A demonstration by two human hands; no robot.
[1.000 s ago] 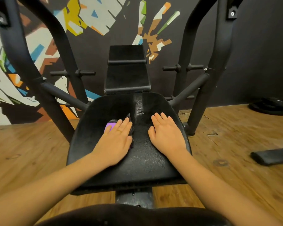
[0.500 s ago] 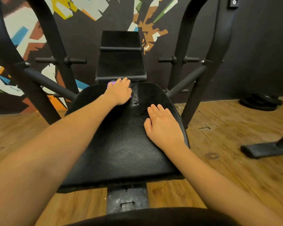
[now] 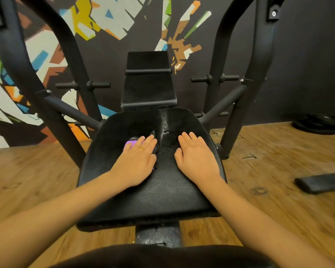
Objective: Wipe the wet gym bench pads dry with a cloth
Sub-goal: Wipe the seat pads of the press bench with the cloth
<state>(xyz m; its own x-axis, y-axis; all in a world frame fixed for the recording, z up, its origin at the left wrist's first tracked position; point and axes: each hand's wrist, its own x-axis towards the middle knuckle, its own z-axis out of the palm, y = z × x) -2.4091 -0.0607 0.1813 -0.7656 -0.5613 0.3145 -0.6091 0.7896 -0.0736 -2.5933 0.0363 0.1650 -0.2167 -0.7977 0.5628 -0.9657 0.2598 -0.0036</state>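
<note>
A black padded seat pad (image 3: 159, 192) fills the middle of the view, with a wet, shiny streak (image 3: 164, 124) running down its centre toward the far end. My left hand (image 3: 136, 161) lies flat with straight fingers on a purple and dark cloth (image 3: 129, 145), pressing it onto the left half of the pad. Most of the cloth is hidden under the hand. My right hand (image 3: 195, 157) rests flat and bare on the right half of the pad. Behind the seat stands the upright black back pad (image 3: 148, 84).
Black steel frame arms (image 3: 23, 74) rise on both sides of the seat, with pegs (image 3: 213, 79) sticking out at the back. Weight plates (image 3: 317, 124) lie on the wooden floor at the far right. A black machine foot (image 3: 317, 182) sits at the right. A painted wall stands behind.
My left hand with the cloth slid forward to the far end of the seat pad, then came back toward me to mid-pad. My right hand stayed in place.
</note>
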